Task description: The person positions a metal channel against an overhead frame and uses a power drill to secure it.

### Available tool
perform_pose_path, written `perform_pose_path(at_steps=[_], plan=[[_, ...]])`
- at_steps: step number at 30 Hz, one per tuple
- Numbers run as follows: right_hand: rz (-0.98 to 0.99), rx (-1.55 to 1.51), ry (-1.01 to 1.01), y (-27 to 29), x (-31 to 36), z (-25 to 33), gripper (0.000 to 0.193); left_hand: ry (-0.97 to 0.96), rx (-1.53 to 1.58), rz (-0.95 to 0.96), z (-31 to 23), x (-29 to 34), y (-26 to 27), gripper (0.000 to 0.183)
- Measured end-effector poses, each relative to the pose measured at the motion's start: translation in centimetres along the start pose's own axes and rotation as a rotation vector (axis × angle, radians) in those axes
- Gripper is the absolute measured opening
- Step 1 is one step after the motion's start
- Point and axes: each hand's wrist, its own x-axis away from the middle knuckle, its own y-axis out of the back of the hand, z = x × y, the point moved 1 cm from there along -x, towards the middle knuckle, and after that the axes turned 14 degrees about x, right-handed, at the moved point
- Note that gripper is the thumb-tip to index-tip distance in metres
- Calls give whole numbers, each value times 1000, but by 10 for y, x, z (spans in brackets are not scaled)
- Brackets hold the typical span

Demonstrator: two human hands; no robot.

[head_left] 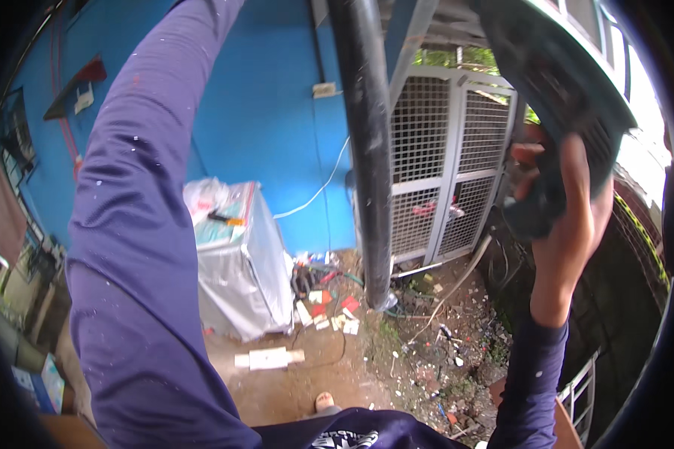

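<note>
My right hand [573,198] is raised at the upper right, its fingers wrapped round the handle of a dark green power tool [558,82]. The tool is smeared by motion and partly cut off, so its exact kind is unclear. Its body reaches up toward the pale overhead structure at the top right; contact with it cannot be made out. My left arm [138,187], in a purple sleeve, stretches up past the top edge. The left hand itself is out of the picture. Between the arms hangs a long black pole [363,150], seen from close by.
A silver-covered box [240,277] with bags and an orange-handled tool on top stands against the blue wall [269,97]. Grey mesh gates [449,172] are beyond the pole. Below lie scraps, rubble, a pale board [269,358] and a hose [457,288]. My bare foot [323,401] shows.
</note>
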Motion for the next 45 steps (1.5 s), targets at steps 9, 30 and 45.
perform_pose_path(at_steps=[9, 30, 45], plan=[[571, 33, 80, -68, 202, -50, 87, 423, -178, -196, 37, 381, 78, 62], [1016, 470, 644, -747, 416, -296, 88, 1587, -184, -220, 263, 900, -126, 62], [1033, 576, 743, -863, 469, -371, 79, 1854, -331, -46, 486, 963, -204, 69]])
